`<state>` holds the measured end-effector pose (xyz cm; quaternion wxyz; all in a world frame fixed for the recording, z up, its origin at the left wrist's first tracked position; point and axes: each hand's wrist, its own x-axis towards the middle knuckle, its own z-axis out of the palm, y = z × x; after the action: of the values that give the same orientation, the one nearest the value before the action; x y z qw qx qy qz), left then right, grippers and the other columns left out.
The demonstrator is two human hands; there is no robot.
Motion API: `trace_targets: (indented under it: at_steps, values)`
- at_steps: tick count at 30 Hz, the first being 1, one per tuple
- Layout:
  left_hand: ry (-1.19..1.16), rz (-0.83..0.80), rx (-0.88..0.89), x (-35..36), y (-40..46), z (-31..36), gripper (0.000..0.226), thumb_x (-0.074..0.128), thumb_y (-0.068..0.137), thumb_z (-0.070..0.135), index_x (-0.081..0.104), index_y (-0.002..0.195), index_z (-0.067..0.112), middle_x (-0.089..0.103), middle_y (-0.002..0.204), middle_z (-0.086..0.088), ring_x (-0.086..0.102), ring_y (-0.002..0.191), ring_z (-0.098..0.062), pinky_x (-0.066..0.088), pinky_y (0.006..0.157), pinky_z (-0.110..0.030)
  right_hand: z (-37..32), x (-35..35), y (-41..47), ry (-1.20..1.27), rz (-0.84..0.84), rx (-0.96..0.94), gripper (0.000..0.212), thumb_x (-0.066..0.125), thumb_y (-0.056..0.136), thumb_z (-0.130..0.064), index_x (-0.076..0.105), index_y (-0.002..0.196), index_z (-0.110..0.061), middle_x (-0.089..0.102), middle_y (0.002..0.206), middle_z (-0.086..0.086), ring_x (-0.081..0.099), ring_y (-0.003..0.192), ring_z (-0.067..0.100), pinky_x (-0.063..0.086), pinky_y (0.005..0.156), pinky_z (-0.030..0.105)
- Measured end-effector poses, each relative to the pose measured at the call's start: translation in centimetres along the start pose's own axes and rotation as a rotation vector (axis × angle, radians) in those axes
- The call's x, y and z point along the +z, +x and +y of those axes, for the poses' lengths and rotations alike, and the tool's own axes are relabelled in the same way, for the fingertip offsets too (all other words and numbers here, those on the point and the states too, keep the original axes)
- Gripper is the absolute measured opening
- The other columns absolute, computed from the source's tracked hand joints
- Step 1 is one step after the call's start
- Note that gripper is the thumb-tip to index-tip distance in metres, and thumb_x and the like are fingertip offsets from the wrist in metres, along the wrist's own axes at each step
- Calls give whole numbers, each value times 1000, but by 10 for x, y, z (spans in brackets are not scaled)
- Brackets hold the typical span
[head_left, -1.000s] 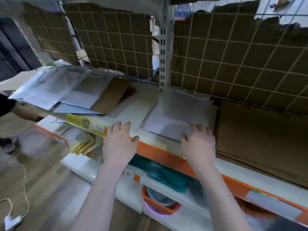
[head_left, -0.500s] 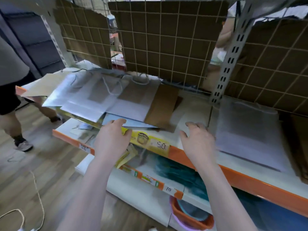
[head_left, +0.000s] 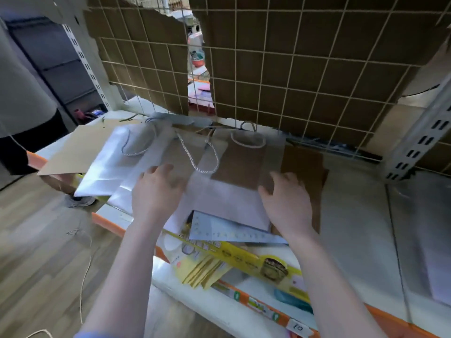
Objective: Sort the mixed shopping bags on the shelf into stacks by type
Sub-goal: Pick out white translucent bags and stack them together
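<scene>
A mixed pile of flat shopping bags lies on the shelf [head_left: 353,215]. Clear plastic bags [head_left: 114,167] with white cord handles lie at the left, over a brown paper bag [head_left: 73,152]. A clear bag holding a brown card insert [head_left: 240,164] lies in the middle, and a dark brown paper bag [head_left: 305,162] sits to its right. A pale blue bag [head_left: 227,230] sticks out at the front. My left hand [head_left: 156,191] rests flat on the clear bags. My right hand [head_left: 285,201] lies with spread fingers on the edge of the middle bag. Motion blur hides whether either hand grips.
A wire grid with cardboard [head_left: 292,69] backs the shelf. A metal upright [head_left: 419,132] stands at the right, with a sorted clear stack [head_left: 429,240] beyond it. A yellow label strip [head_left: 244,257] runs along the shelf edge. A person [head_left: 19,106] stands at the left. Lower shelves hold goods.
My view has swung left from the sorted stacks to the mixed pile. Both hands have moved forward from the shelf edge onto the bags.
</scene>
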<state>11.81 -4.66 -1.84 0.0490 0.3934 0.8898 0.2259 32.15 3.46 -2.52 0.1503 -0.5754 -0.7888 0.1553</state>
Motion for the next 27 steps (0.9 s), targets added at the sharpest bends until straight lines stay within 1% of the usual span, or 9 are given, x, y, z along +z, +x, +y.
trace_targets:
  at_steps: [4, 8, 10, 13, 16, 20, 24, 26, 27]
  values:
    - [34, -51, 23, 4, 29, -19, 59, 64, 84, 41, 47, 135, 15, 46, 136, -15, 39, 124, -36, 35, 98, -41, -15, 12, 10, -72, 14, 83, 46, 47, 94, -39, 43, 134, -16, 43, 131, 13, 42, 119, 31, 39, 92, 36]
    - [52, -153, 80, 11, 58, -34, 59, 64, 79, 53, 51, 124, 18, 48, 127, -17, 41, 122, -38, 34, 100, -44, -29, 25, 9, -108, 87, 218, 59, 51, 91, -43, 36, 140, -14, 42, 132, 15, 41, 120, 33, 37, 93, 38]
    - [103, -181, 102, 14, 67, -39, 64, 60, 75, 63, 50, 122, 20, 45, 131, -17, 37, 126, -39, 30, 104, -48, -38, 30, 5, -117, 110, 328, 66, 52, 89, -48, 33, 141, -12, 42, 131, 16, 40, 120, 35, 36, 95, 40]
    - [166, -233, 108, 17, 77, -45, 77, 51, 72, 76, 43, 130, 28, 30, 146, -23, 21, 137, -45, 22, 109, -57, -48, 35, 2, -113, 154, 460, 81, 58, 83, -53, 28, 142, -7, 43, 132, 18, 41, 121, 36, 36, 96, 41]
    - [178, -248, 161, 17, 79, -48, 78, 47, 70, 80, 40, 134, 36, 29, 146, -25, 26, 133, -46, 28, 106, -55, -51, 37, 0, -83, 160, 547, 87, 64, 78, -55, 31, 138, -2, 44, 130, 21, 41, 122, 37, 36, 97, 40]
    - [111, -183, 169, 12, 77, -44, 92, 62, 68, 71, 32, 142, 25, 38, 136, -23, 35, 123, -40, 31, 99, -48, -44, 35, 3, 50, 140, 627, 84, 71, 71, -54, 42, 127, 2, 46, 128, 22, 41, 122, 37, 35, 97, 38]
    - [-23, -207, 130, 7, 84, -39, 113, 78, 66, 51, 12, 150, 14, 34, 141, -27, 32, 128, -41, 26, 106, -46, -43, 35, 2, 87, 200, 644, 77, 76, 69, -46, 45, 123, 0, 48, 125, 21, 42, 119, 36, 37, 94, 38]
    - [-185, -240, 116, 10, 88, -37, 114, 84, 65, 37, 12, 149, 10, 39, 139, -26, 36, 128, -41, 30, 106, -45, -44, 34, 1, 127, 231, 650, 77, 78, 69, -41, 42, 124, 0, 45, 126, 22, 43, 118, 37, 37, 95, 39]
    - [-274, -261, 110, 11, 89, -37, 109, 86, 64, 31, 19, 147, 8, 45, 135, -23, 41, 125, -39, 36, 101, -43, -44, 33, 0, 147, 243, 651, 76, 78, 70, -38, 41, 125, -1, 44, 126, 22, 44, 117, 38, 37, 95, 39]
